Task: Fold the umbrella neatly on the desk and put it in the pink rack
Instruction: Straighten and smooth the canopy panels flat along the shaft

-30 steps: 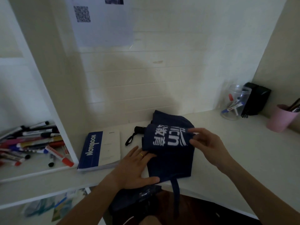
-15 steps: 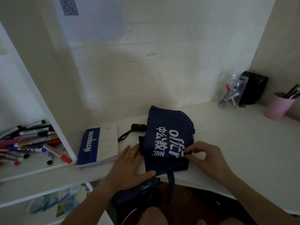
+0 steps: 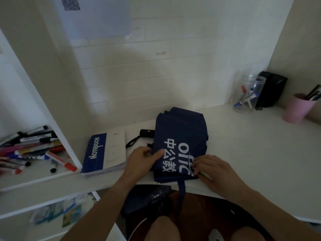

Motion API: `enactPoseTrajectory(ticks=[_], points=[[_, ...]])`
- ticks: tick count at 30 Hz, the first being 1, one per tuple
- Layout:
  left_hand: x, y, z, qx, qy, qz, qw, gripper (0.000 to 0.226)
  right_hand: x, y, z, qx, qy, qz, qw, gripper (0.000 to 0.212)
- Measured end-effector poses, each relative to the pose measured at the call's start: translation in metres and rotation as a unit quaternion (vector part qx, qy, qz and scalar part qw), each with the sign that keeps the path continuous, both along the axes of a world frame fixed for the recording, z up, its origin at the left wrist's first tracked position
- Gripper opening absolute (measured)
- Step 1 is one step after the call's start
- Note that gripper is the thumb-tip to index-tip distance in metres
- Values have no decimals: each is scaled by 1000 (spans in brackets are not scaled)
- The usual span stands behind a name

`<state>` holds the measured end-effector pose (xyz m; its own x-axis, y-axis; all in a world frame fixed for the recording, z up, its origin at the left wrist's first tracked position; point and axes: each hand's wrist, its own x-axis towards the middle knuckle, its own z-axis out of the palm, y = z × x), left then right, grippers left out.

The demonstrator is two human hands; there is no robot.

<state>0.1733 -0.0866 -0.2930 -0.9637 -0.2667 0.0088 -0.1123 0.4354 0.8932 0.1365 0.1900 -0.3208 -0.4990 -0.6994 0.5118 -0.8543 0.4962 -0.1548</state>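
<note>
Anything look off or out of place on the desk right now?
The umbrella's closing strap dangles over the desk's front edge, unfastened. One clear jar of markers lies tipped toward the black holder. Nothing looks spilled or damaged.

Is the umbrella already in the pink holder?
No, the umbrella lies flat on the desk, apart from the pink holder.

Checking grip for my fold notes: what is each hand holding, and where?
Both hold the umbrella. The left hand pinches the canopy's left edge; the right hand pinches its near right corner.
</note>
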Motion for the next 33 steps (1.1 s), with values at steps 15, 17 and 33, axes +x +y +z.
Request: enactPoseTrajectory(ticks=[15, 17, 33], points=[[22, -3, -23, 6, 43, -95, 994, 90, 4, 3, -6, -47, -20, -31, 998, 31], [23, -3, -22, 24, 73, -116, 990, 89, 4, 3, -6, -46, -9, -27, 999, 25], [20, -6, -35, -160, 112, -114, 974, 29, -19, -20, 29, -426, -485, -287, 708, 22]])
